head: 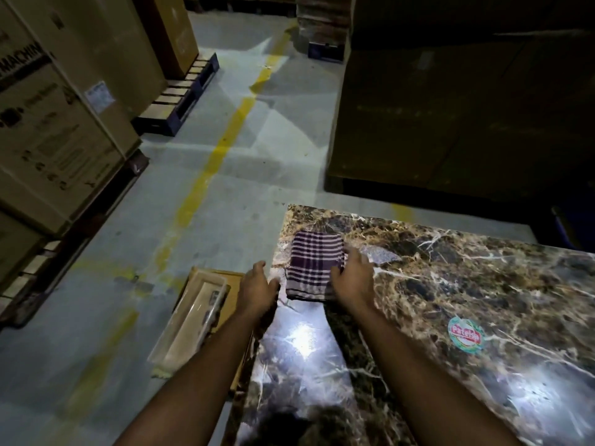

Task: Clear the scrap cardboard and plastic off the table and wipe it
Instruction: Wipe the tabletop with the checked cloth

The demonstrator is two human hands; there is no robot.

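Both forearms reach over the marble worktop (450, 300). On its far left corner lies the checked cloth (314, 263); the right hand (352, 280) presses its right edge, fingers blurred. Left hand (256, 289) hovers beside the cloth, relaxed, holding nothing.

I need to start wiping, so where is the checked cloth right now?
In the head view, the checked cloth lies folded near the table's far left corner, with the right hand on its right edge and the left hand beside it.

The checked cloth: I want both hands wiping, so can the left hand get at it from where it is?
Probably yes: the left hand hovers open just beside the checked cloth, with nothing between them.
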